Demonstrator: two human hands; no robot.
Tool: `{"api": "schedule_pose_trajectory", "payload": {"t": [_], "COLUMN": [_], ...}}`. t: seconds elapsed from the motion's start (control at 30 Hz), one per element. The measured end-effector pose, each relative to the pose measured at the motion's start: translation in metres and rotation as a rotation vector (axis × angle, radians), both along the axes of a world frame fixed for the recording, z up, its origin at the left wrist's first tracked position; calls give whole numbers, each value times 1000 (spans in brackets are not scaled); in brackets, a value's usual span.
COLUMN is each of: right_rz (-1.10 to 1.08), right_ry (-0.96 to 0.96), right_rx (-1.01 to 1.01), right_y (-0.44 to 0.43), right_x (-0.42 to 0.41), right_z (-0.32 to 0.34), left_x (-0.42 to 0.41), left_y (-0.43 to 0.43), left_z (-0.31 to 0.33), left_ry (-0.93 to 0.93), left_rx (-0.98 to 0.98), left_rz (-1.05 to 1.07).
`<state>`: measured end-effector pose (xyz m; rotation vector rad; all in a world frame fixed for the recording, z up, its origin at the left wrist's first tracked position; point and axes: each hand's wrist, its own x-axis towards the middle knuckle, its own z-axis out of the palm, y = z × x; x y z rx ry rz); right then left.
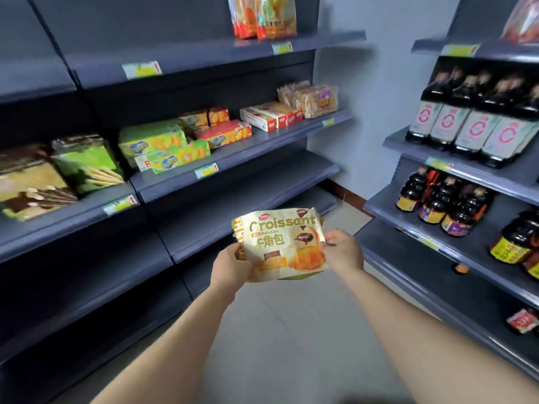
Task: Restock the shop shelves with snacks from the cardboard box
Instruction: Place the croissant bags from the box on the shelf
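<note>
Where the hands meet: a croissant pack (281, 243), cream and gold with "Croissant" printed across the top, is held upright in the air with its face toward the person, over the aisle floor (291, 330) and in front of the lower grey shelf (248, 205) of the left-hand unit.
Left hand (232, 265): curled round the pack's lower left edge, fingers out of sight behind it.
Right hand (344, 252): pinches the pack's right edge about halfway up, thumb on the front, fingers tucked behind.
Behind the pack: an orange-striped wrapper edge peeks out at the left and a yellow corner at the bottom; I cannot tell whether that is a second pack.
Shelf above the pack, left to right: wafer stick boxes (87, 164), green biscuit boxes (157, 144), orange biscuit boxes (224, 132), white-and-red cartons (268, 115), then a bag of sliced bread (312, 97) at the far end.
Top shelf: orange snack bags (262, 16) standing upright.
Shelf edges: yellow-green price tags (206, 171), too blurred to read.
Right-hand unit: tall dark sauce bottles (466, 123) in a row, smaller dark bottles (443, 199) with yellow and purple labels one shelf down.
</note>
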<state>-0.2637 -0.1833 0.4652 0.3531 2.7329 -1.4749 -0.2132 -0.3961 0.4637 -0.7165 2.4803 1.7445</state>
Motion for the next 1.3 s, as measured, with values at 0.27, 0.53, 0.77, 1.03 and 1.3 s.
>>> {"api": "schedule_pose_trajectory", "payload": {"t": [0.27, 0.53, 0.77, 1.03, 1.3], "right_rz": [39, 62, 118, 218, 319], "right_ry": [207, 309, 434, 528, 568], "right_rx": [-59, -174, -235, -255, -332], "right_y": [-93, -145, -168, -195, -253], "right_x": [-60, -123, -201, -296, -366], "right_z": [93, 166, 229, 293, 324], "left_x": [-52, -109, -176, -253, -315], "left_y": [-96, -146, -161, -183, -237], "left_z": [97, 170, 233, 292, 318], "left_ry": [201, 311, 465, 542, 581], "left_rx": [-22, -72, -141, -188, -161], "left_rz": [-20, 38, 92, 192, 268]}}
